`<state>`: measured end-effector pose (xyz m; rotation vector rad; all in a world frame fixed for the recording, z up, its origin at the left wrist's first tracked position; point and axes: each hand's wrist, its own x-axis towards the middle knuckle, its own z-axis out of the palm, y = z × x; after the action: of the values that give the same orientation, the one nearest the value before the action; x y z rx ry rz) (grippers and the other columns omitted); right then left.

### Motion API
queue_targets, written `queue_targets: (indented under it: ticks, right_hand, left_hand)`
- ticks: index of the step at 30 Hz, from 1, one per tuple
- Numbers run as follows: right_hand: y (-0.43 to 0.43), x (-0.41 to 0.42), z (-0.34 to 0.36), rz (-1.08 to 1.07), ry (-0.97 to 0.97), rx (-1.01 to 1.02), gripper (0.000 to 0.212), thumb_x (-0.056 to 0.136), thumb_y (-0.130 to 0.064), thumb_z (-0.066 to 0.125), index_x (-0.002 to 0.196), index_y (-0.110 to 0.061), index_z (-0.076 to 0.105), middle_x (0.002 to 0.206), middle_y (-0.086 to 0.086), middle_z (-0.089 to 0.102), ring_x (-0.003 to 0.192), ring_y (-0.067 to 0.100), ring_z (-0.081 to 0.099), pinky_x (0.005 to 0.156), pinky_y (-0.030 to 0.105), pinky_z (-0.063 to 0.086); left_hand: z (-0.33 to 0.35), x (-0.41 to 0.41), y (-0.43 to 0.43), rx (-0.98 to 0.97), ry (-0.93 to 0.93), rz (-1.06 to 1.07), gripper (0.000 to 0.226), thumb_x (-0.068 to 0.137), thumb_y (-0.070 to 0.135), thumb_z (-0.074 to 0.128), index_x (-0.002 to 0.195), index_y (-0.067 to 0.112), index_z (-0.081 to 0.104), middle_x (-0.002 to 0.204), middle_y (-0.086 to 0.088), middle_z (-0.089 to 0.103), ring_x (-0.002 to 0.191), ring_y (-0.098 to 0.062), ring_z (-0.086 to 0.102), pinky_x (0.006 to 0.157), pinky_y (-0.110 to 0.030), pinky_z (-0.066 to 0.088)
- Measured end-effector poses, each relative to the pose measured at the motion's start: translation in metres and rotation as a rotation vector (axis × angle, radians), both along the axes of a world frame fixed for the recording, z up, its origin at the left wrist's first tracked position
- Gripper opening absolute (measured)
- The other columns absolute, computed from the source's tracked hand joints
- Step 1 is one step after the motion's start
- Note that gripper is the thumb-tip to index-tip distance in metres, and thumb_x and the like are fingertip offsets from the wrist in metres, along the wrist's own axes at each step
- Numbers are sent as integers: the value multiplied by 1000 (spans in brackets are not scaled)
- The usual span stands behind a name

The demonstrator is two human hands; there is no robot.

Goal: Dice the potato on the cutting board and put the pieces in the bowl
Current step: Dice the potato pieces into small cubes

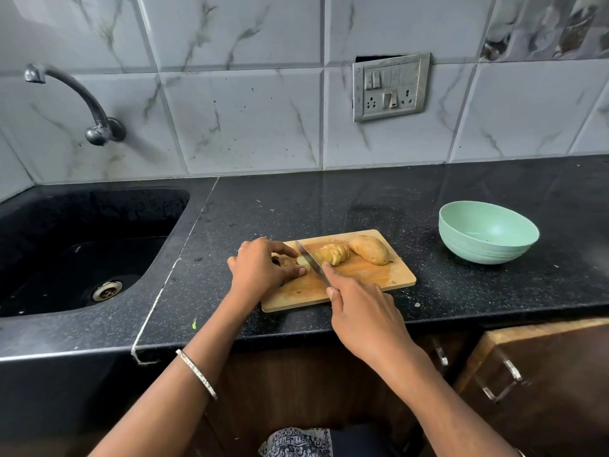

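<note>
Gripping a knife [308, 258] by its handle, the right hand [364, 313] sits at lower centre of the frame. Its fingers wrap the handle and the forefinger stretches along the top of the blade. The blade slants up and left across a wooden cutting board [362, 277]. Just left of the blade, the left hand [260, 267] pinches a potato end [301, 262] between curled fingertips and thumb, pale cut face toward the blade. Just right of the blade lies a row of slices [333, 253] leaning together, and beyond them 1 uncut potato half [369, 249]. A green bowl [478, 250] stands on the black counter [329, 199], well right of the board. A dark sink [82, 245] fills the left of the frame.
</note>
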<state>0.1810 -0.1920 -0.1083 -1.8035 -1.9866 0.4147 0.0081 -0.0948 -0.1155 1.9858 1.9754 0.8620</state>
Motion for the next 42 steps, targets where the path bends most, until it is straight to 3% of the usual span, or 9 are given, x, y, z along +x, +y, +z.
queue_targets:
  ticks: [5,10,16,24,28,34,42]
  right_hand:
    - [-2,-3,3,2,-24,-21,52,109,-33,34,158,-40,19,120,3,66,116,30,57,82,42,47]
    - [0,-4,4,12,-16,-19,52,108,-31,36,158,-37,21,113,2,68,105,26,64,79,42,54]
    - [7,-8,8,20,-54,-40,51,109,-28,36,158,-34,23,126,6,64,111,28,61,80,39,50]
    - [13,-12,5,23,-79,-79,58,108,-22,41,160,-34,20,134,9,57,119,32,56,84,40,47]
    - [5,-1,3,20,-42,-74,54,108,-25,40,158,-37,24,127,4,62,115,29,58,82,39,48]
    - [-3,7,3,-2,24,9,51,107,-35,35,157,-42,23,100,-2,68,95,26,64,71,41,48]
    - [-7,-5,6,14,-15,-31,52,108,-33,34,158,-42,20,122,3,66,116,32,58,83,43,48]
  left_hand:
    - [0,1,-2,3,-12,-2,31,65,56,83,92,44,74,106,11,67,117,-22,50,84,-39,30]
    - [-2,2,1,-5,5,2,27,67,58,81,90,46,74,101,12,68,112,-21,53,89,-43,38]
    - [-5,2,5,-13,-45,-2,25,64,56,83,84,45,75,94,12,70,110,-20,55,95,-47,40]
    - [-7,5,3,62,-12,16,24,67,55,82,87,43,76,99,15,69,110,-18,51,87,-40,32]
    - [-5,4,0,58,-19,8,23,69,54,80,90,43,76,100,15,68,112,-19,50,87,-40,32]
    - [-11,1,-5,88,-69,3,27,69,50,82,94,41,76,107,16,67,114,-19,50,93,-43,34]
    - [-8,-2,-7,114,-91,-16,16,69,43,84,82,43,75,100,18,67,108,-16,53,91,-42,36]
